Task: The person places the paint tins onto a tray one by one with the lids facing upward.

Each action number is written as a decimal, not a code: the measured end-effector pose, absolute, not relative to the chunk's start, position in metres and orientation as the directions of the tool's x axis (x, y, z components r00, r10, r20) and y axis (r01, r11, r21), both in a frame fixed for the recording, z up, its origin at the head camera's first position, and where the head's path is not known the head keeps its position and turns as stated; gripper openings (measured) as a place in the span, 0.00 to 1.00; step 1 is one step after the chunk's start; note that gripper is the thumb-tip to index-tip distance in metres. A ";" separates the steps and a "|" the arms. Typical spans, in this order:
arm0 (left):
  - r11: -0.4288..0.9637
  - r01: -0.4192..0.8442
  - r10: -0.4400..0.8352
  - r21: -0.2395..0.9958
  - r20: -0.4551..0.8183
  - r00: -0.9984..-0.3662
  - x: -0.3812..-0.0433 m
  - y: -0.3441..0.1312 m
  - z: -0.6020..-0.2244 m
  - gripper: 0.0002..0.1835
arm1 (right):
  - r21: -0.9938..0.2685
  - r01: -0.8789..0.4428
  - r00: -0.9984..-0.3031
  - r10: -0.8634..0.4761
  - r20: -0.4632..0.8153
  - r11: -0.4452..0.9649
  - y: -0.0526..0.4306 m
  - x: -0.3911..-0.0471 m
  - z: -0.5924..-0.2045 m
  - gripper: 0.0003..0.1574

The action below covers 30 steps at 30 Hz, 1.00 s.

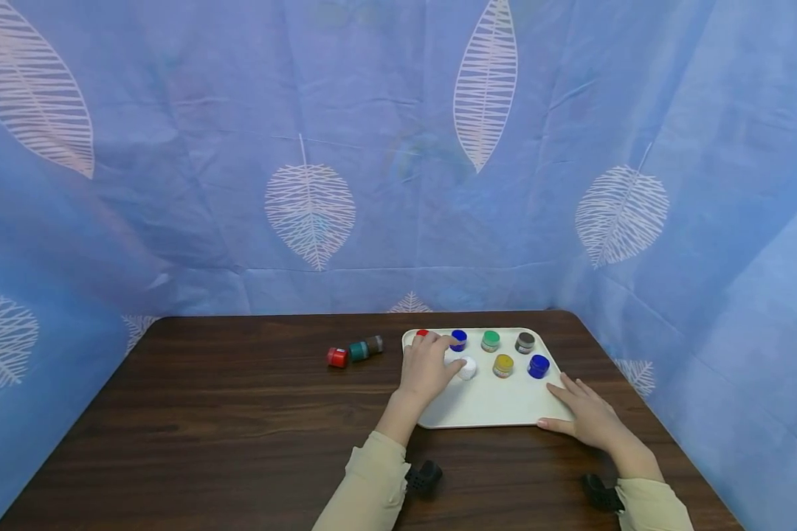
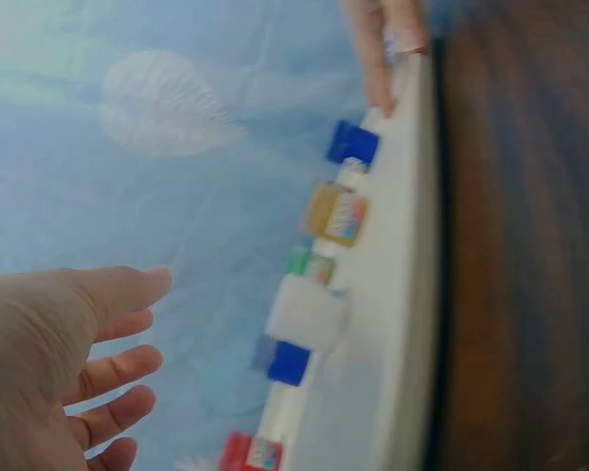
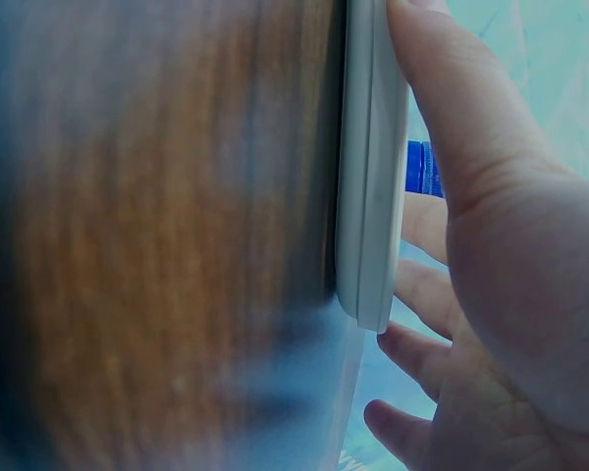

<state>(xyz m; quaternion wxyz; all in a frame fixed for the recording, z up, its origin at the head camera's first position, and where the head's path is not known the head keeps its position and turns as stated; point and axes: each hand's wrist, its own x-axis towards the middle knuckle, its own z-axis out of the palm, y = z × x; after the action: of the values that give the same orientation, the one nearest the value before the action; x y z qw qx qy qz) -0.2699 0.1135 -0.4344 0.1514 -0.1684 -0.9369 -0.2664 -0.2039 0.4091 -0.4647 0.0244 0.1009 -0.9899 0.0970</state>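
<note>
A white tray [image 1: 485,409] bears two rows of small paint jars. In its back row are a red jar [image 1: 423,332], partly hidden by my left hand, a blue jar [image 1: 459,340], a green jar [image 1: 490,341] and a dark jar [image 1: 525,342]. The front row has a white jar [image 1: 467,368], a yellow jar [image 1: 503,366] and another blue jar [image 1: 539,366]. My left hand [image 1: 426,369] hovers over the tray's left side, thumb close to the white jar; the left wrist view shows its fingers apart, holding nothing. My right hand [image 1: 591,413] rests at the tray's front right corner, fingers spread.
Left of the tray, a red jar [image 1: 337,358], a green jar [image 1: 359,351] and a brownish jar [image 1: 374,344] lie close together on the dark wooden table [image 1: 206,413]. A blue leaf-patterned cloth [image 1: 385,147] hangs behind the table and along its sides.
</note>
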 end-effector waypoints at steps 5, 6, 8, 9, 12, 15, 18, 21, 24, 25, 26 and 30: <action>0.779 0.401 0.201 0.482 0.413 -0.888 -0.271 0.100 -0.424 0.19 | -0.190 -0.200 -0.980 -0.192 0.059 0.961 0.412 -0.203 -0.467 0.53; 0.777 0.400 0.195 0.487 0.417 -0.888 -0.272 0.097 -0.423 0.19 | -0.191 -0.198 -0.980 -0.190 0.058 0.961 0.412 -0.203 -0.467 0.53; 0.768 0.399 0.181 0.501 0.428 -0.886 -0.273 0.091 -0.420 0.18 | -0.195 -0.197 -0.980 -0.189 0.057 0.961 0.413 -0.203 -0.468 0.53; 0.765 0.396 0.172 0.507 0.432 -0.885 -0.274 0.088 -0.419 0.18 | -0.194 -0.197 -0.980 -0.190 0.058 0.961 0.413 -0.203 -0.469 0.53; 0.758 0.380 0.140 0.530 0.437 -0.888 -0.279 0.078 -0.417 0.18 | -0.188 -0.200 -0.979 -0.191 0.064 0.962 0.413 -0.203 -0.470 0.53; 0.750 0.362 0.112 0.554 0.432 -0.895 -0.285 0.068 -0.418 0.18 | -0.185 -0.203 -0.979 -0.194 0.069 0.961 0.413 -0.203 -0.470 0.53; 0.739 0.353 0.091 0.573 0.435 -0.896 -0.291 0.058 -0.421 0.18 | -0.184 -0.205 -0.978 -0.194 0.074 0.961 0.412 -0.203 -0.468 0.52; 0.735 0.343 0.063 0.584 0.446 -0.893 -0.296 0.047 -0.424 0.18 | -0.183 -0.205 -0.978 -0.194 0.075 0.962 0.410 -0.203 -0.466 0.52; 0.741 0.318 0.031 0.591 0.444 -0.896 -0.301 0.038 -0.429 0.18 | -0.175 -0.207 -0.977 -0.196 0.080 0.963 0.409 -0.203 -0.464 0.51; 0.744 0.310 0.021 0.592 0.442 -0.897 -0.302 0.035 -0.431 0.18 | -0.172 -0.207 -0.977 -0.195 0.080 0.963 0.409 -0.203 -0.464 0.51; 0.746 0.303 0.014 0.593 0.441 -0.897 -0.303 0.032 -0.434 0.18 | -0.170 -0.207 -0.977 -0.195 0.081 0.963 0.409 -0.203 -0.464 0.51; 0.752 0.271 -0.010 0.601 0.422 -0.907 -0.308 0.023 -0.443 0.19 | -0.169 -0.212 -0.976 -0.200 0.085 0.963 0.411 -0.204 -0.467 0.52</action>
<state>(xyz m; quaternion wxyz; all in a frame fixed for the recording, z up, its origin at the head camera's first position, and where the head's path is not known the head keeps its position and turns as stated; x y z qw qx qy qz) -0.3077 0.0235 -0.4427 0.2038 -0.0713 -0.9134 -0.3450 -0.2044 0.4106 -0.4670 0.0335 0.1039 -0.9900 0.0889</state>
